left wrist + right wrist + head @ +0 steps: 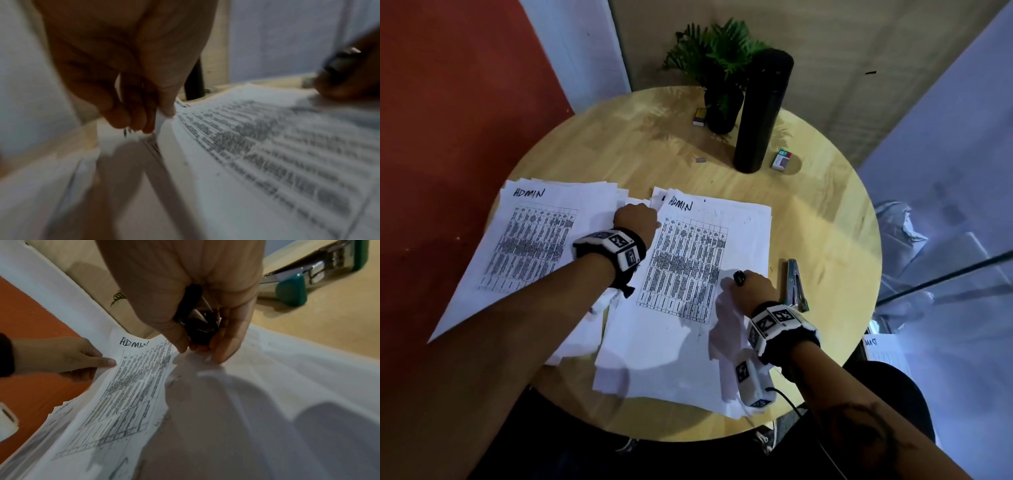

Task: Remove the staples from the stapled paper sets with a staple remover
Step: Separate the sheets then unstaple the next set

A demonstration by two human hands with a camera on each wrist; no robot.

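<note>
Pinching the top-left corner of the right-hand "ADMIN" paper set (688,260) between thumb and fingers, my left hand (637,219) steadies it beside the other pile (530,236) on the round wooden table (808,212). My right hand (751,286) is curled round the black staple remover (198,324), fingertips resting on the set's right side; a green stapler (796,286) lies just beyond. I judge I'm between staples: next, bring the remover's claws to the pinched corner and slide under the staple, which I can't make out.

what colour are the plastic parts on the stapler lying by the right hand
Teal green, on a chrome metal body; the stapler shows best in the right wrist view.
</note>
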